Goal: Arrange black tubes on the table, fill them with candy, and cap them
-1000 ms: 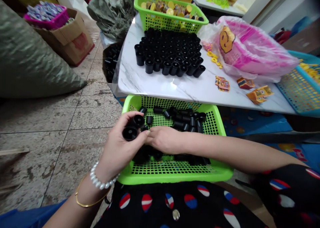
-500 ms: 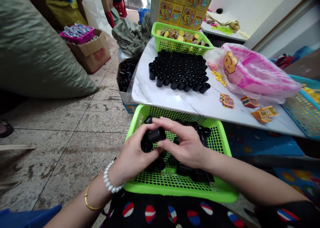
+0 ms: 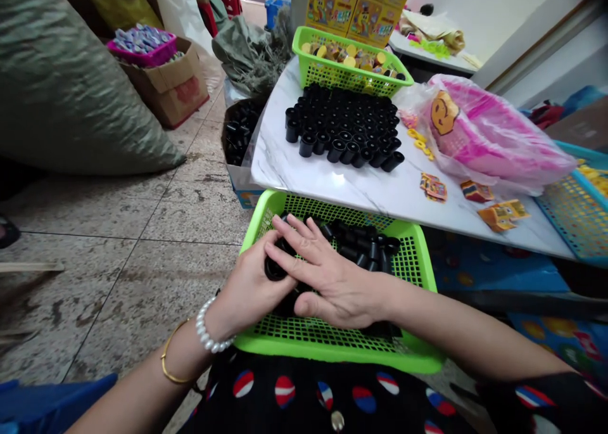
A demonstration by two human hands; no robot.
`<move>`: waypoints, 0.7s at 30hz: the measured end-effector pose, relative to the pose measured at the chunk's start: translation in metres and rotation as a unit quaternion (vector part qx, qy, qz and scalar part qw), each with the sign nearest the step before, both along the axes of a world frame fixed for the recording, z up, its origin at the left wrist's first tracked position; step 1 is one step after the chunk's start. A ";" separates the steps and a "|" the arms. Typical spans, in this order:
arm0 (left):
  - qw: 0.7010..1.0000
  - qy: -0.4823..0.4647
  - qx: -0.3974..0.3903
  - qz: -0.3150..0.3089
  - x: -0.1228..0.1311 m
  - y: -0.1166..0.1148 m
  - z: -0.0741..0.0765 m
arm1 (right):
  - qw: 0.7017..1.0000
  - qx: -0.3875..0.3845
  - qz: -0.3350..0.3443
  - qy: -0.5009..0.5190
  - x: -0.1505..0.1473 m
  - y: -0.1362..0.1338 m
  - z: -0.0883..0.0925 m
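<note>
- Two bare hands work low over the lap, above a green mesh basket (image 3: 332,351). The left hand (image 3: 249,291) curls closed around a black plastic cylinder (image 3: 274,269), which is partly hidden by the fingers, near the left side of the basket.
- The right hand (image 3: 337,288) lies open with its fingers spread, resting across the left hand and the cylinder, and does not appear closed around anything.
- Loose black cylinders (image 3: 358,244) lie on their sides in the far part of the basket. The basket seems placed on the lap of a dotted black skirt (image 3: 304,396) to keep them within easy reach.
- Beyond it, on a white marble-patterned table (image 3: 361,193), many black cylinders (image 3: 339,130) stand upright, packed in a tight block, probably so that they stay put and take little room.
- At the table's far end sits a second green basket (image 3: 349,60) of small yellow and brown items. To the right lie a pink plastic bag (image 3: 494,136) and printed cards (image 3: 433,187).
- Left of the table, on the floor, a box of black cylinders (image 3: 240,130) sits beside a bulging grey-green sack (image 3: 71,85).
</note>
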State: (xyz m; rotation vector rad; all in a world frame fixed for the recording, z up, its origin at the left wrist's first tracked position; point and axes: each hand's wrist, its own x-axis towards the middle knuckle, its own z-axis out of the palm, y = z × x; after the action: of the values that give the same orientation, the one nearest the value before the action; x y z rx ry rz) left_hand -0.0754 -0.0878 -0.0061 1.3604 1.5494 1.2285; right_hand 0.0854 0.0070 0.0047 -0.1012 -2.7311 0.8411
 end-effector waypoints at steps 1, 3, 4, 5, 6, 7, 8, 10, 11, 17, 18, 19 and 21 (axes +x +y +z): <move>1.000 -0.003 0.005 0.016 -0.001 0.000 0.002 | 0.999 -0.034 -0.017 0.010 0.001 0.005 0.000; 0.998 -0.041 0.006 0.049 -0.003 -0.002 0.003 | 0.986 -0.096 -0.127 0.044 0.004 0.016 -0.004; 0.996 -0.070 0.001 0.063 -0.005 -0.002 0.003 | 0.973 -0.112 -0.194 0.048 0.005 0.019 -0.007; 0.992 -0.099 -0.003 0.074 -0.006 -0.002 0.003 | 0.963 -0.111 -0.243 0.032 0.005 0.020 -0.011; 0.989 -0.121 -0.006 0.083 -0.007 -0.003 0.002 | 0.962 -0.095 -0.257 -0.004 0.006 0.018 -0.016; 0.987 -0.134 -0.007 0.087 -0.007 -0.003 0.001 | 0.968 -0.070 -0.237 -0.053 0.005 0.014 -0.022; 0.986 -0.138 -0.007 0.087 -0.007 -0.003 0.001 | 0.974 -0.038 -0.195 -0.107 0.004 0.008 -0.029; 0.989 -0.126 -0.015 0.079 -0.006 -0.002 0.000 | 0.974 0.027 -0.113 -0.195 -0.001 -0.006 -0.041; 0.991 -0.113 -0.022 0.071 -0.005 -0.002 0.000 | 0.969 0.055 -0.093 -0.223 -0.003 -0.011 -0.046; 0.997 -0.029 -0.045 0.062 -0.002 -0.001 0.003 | 0.951 0.079 -0.082 -0.288 -0.005 -0.005 -0.049; 0.997 -0.026 -0.044 0.063 -0.003 -0.001 0.003 | 0.949 0.072 -0.091 -0.292 -0.003 0.000 -0.045; 0.997 -0.025 -0.044 0.061 -0.003 -0.001 0.003 | 0.947 0.068 -0.103 -0.297 0.000 0.004 -0.041; 0.997 -0.024 -0.046 0.057 -0.003 0.000 0.003 | 0.940 0.069 -0.118 -0.312 0.005 0.009 -0.034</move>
State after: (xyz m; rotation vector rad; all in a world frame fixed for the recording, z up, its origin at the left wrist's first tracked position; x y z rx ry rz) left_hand -0.0785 -0.0880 -0.0035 1.1902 1.6483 1.2342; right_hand 0.0905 0.0164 -0.0292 -0.7740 -3.2466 0.6202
